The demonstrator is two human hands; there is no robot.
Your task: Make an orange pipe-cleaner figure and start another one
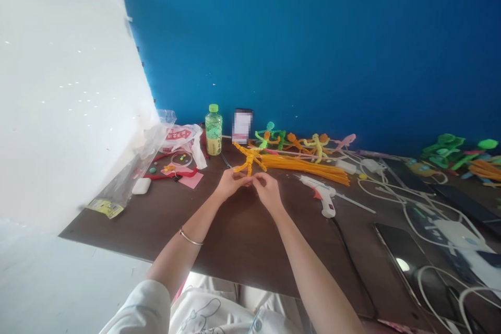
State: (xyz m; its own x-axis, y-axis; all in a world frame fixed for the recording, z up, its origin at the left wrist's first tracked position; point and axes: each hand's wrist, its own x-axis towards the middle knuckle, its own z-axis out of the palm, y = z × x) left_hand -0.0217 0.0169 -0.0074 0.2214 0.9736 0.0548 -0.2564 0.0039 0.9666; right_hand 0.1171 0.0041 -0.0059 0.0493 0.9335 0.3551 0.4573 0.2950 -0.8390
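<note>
Both hands meet above the middle of the dark table (235,235), fingers pinched at the lower end of an orange pipe-cleaner figure (249,157). The figure has several thin twisted limbs spreading out from its middle. My left hand (231,183) closes on it from the left, with a bangle on that wrist. From the right my right hand (268,190) pinches the same end, thumb and forefinger together. Just behind the figure lies a bundle of orange pipe cleaners (305,167). To the right rests a white glue gun (323,195) with a glue stick in its back.
Finished pipe-cleaner figures (317,146) line the blue wall. A green-capped bottle (213,130) and a propped phone (242,126) stand at the back. Plastic bags (183,138) and a white case (141,186) lie left. Cables and a dark phone (407,261) crowd the right.
</note>
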